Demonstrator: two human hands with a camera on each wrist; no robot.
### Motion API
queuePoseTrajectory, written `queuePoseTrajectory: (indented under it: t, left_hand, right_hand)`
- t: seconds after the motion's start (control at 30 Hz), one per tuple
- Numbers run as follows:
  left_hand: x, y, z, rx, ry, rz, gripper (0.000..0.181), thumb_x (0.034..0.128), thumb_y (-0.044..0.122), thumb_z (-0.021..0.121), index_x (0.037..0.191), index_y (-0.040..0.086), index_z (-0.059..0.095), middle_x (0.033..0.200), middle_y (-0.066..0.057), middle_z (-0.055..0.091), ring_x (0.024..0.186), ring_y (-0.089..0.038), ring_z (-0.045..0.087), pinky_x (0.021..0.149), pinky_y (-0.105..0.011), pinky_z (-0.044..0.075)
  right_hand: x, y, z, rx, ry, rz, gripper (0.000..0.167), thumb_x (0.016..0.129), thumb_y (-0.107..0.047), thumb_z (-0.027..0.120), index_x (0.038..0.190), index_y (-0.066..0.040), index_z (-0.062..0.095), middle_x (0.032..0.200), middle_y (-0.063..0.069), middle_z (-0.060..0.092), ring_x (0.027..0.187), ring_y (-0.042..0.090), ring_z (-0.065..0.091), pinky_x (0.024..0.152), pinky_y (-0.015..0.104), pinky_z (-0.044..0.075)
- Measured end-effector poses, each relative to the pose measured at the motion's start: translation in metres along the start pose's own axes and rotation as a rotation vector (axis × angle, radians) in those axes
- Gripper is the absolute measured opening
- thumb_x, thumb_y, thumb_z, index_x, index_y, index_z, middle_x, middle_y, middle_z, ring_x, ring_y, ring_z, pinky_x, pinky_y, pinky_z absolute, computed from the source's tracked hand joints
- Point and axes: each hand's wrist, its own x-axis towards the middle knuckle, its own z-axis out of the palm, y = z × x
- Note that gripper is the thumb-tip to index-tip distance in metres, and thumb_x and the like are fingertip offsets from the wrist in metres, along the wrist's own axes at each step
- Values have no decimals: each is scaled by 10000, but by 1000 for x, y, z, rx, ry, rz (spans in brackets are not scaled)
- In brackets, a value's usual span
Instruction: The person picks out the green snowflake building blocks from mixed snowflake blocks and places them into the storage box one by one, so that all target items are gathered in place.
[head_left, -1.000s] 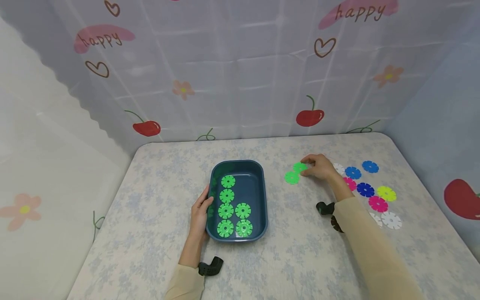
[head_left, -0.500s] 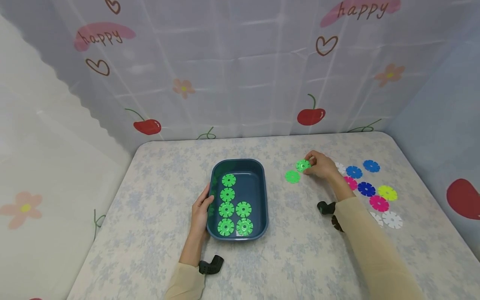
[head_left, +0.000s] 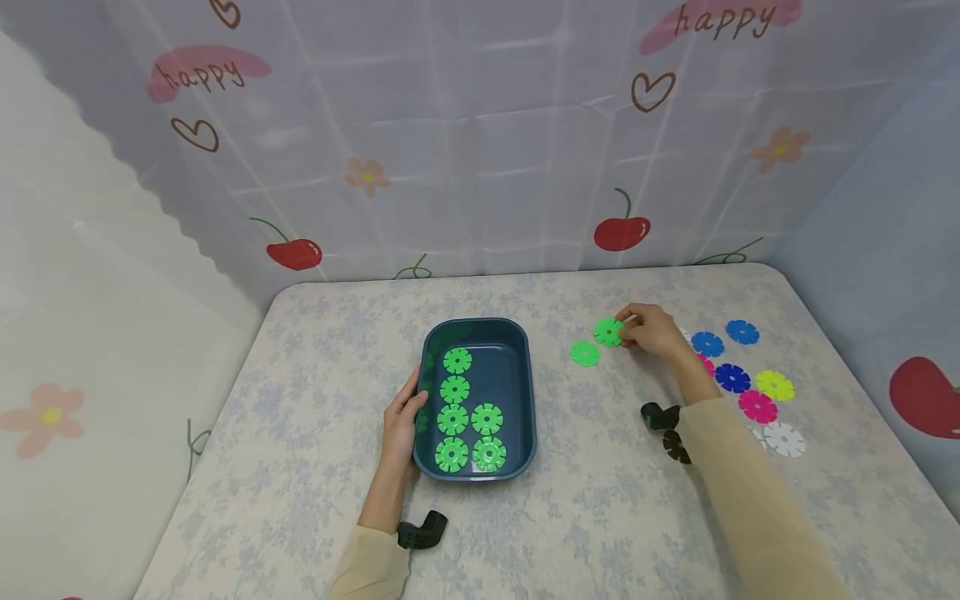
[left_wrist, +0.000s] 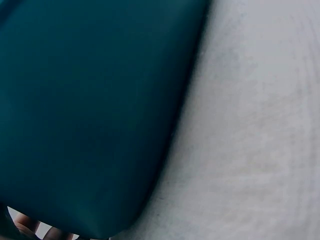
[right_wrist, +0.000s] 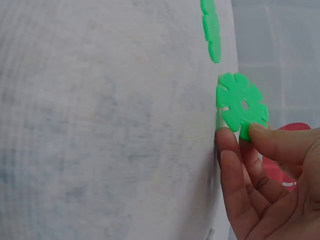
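Note:
My right hand [head_left: 654, 331] pinches a green notched plastic disc [right_wrist: 243, 103] between thumb and fingers, its edge tilted up from the table in the right wrist view. Another green disc [head_left: 585, 353] lies flat just to its left. My left hand [head_left: 400, 425] grips the left side of a dark blue tray [head_left: 532, 392], thumb over the rim. In the left wrist view the tray's outer wall [left_wrist: 95, 110] fills much of the picture, and a few fingertips show at the bottom. Several green discs [head_left: 452, 419] lie in the tray, in the left and near parts.
Right of my right hand lie several loose discs: light blue [head_left: 742, 332], dark blue [head_left: 732, 378], yellow [head_left: 775, 386], pink [head_left: 757, 407] and white [head_left: 784, 440]. A dark brown disc [head_left: 676, 447] is partly under the right forearm. A printed curtain [head_left: 480, 167] hangs behind the table.
My right hand has taken hold of the farther green disc and drawn it slightly right, apart from the other green one. The left hand and tray stay put.

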Motion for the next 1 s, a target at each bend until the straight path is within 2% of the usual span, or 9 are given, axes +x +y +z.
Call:
queuePoseTrajectory:
  t: [0.23,0.4,0.53,0.77,0.83,1.0]
  left_hand:
    - [-1,2,2,-15,19,-20,510,1019,170,486,1518,180,383,1593,7,312,1507,-179,184,1229,-439,166]
    - [-2,2,2,-14,9,-15,517,1019,181,487,1523,172,371,1600,-8,299,1511,-196,175,1228,-449,164]
    - [-1,2,1,-23,8,-15,518,1017,186,492,1522,177,374,1597,2,303,1510,-182,176,1230,-437,163]
    - [0,0,0,-3,7,-3,526,1017,195,495,1524,141,364,1603,-40,291,1514,-227,169,1225,-471,158]
    - [0,0,0,0,9,-2,525,1016,197,497,1522,142,369,1602,-41,293,1513,-232,172,1223,-477,160]
    - [-1,0,1,4,6,4,521,1019,183,487,1523,139,366,1603,-45,290,1513,-236,171,1222,-479,160]
  right_hand:
    - [-4,-8,-7,90,19,-5,309,981,-72,548,1257,67,554,1046,231,616,796,217,677,707,295,580]
    - [-6,-18,-12,107,11,-61,319,986,-110,552,1260,53,565,1063,225,642,916,303,688,763,325,580]
    - [-9,-34,-13,114,-2,-126,320,987,-145,570,1256,26,589,1026,189,679,955,341,688,757,290,564]
    - [-11,-75,-2,168,-75,-314,318,965,-131,612,1246,19,621,944,170,702,750,49,678,723,246,553]
    - [-10,-88,5,172,-108,-365,311,953,-126,631,1234,8,635,953,186,701,745,56,679,725,260,555]
    - [-8,-119,27,159,-215,-447,258,923,-86,663,1175,-29,681,930,180,709,748,159,687,732,386,572]
